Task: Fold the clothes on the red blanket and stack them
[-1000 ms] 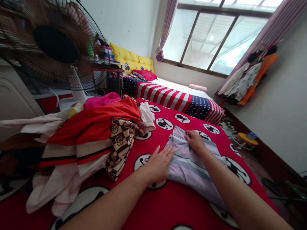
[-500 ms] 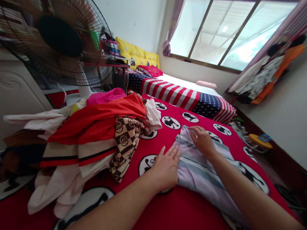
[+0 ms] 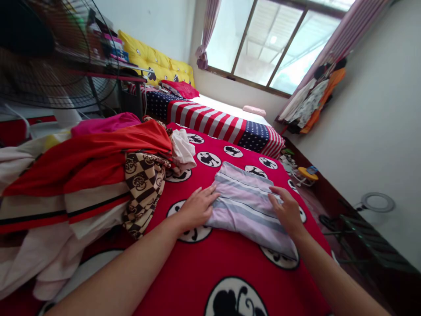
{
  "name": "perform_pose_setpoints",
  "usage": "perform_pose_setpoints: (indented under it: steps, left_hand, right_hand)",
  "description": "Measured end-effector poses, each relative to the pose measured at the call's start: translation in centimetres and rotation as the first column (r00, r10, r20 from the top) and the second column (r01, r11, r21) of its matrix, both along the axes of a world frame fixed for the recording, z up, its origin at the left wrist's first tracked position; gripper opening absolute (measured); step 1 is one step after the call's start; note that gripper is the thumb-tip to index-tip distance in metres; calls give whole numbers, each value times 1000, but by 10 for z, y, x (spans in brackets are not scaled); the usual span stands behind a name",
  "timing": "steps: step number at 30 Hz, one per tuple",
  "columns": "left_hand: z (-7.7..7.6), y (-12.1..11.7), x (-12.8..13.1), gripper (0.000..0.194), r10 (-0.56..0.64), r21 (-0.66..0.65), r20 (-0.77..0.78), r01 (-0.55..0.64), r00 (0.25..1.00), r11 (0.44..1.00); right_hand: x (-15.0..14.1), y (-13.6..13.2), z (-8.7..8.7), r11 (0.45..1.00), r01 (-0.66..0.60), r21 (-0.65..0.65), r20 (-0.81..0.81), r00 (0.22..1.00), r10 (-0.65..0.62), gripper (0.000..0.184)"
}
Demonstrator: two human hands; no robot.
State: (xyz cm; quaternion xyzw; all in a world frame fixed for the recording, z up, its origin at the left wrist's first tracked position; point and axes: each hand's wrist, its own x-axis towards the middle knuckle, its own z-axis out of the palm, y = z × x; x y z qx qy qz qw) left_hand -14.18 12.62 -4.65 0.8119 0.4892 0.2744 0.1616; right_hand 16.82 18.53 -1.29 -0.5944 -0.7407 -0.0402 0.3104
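Note:
A striped cloth garment (image 3: 243, 199) in pale lilac, grey and white lies folded and fairly flat on the red bedspread (image 3: 184, 276). On its left edge rests my left hand (image 3: 199, 205), palm down with the fingers stretched out. My right hand (image 3: 286, 210) is over the garment's right side, fingers apart and slightly bent; whether the fingertips press on the cloth I cannot tell. Left of my left hand is a heap of clothes, with a red garment (image 3: 95, 153) on top and a brown checked cloth (image 3: 143, 186) hanging at its side.
An electric fan (image 3: 62, 66) stands at the left behind the clothes heap. Beyond the bedspread is another bed with a stars-and-stripes cover (image 3: 210, 123). Clothes hang (image 3: 315, 101) on the right wall. A yellow stool (image 3: 307, 174) and a ring-shaped lamp (image 3: 378, 202) are at the right.
My right hand has moved from the garment's far left part to its right side. The garment now lies flatter and more compact. The camera view has turned to the right.

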Motion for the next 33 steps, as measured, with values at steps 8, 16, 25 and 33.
perform_pose_setpoints:
  steps: [8, 16, 25, 33]
  left_hand:
    - [25, -14, -10, 45, -189, 31, 59, 188, 980, 982]
    - [39, -29, -1, 27, -125, 146, -295, 174, 947, 974]
    - [23, -48, -15, 34, -31, 120, -211, 58, 977, 991]
    - [67, -40, 40, 24, 16, 198, -150, 14, 989, 980]
  right_hand:
    - [37, -120, -23, 974, -223, -45, -228, 951, 208, 25]
    - [37, -115, -28, 946, -319, 58, -121, 938, 323, 25]
    - [42, -120, -21, 956, -254, -143, -6, 967, 256, 33]
    - [19, -118, -6, 990, -142, -1, -239, 961, 138, 26]
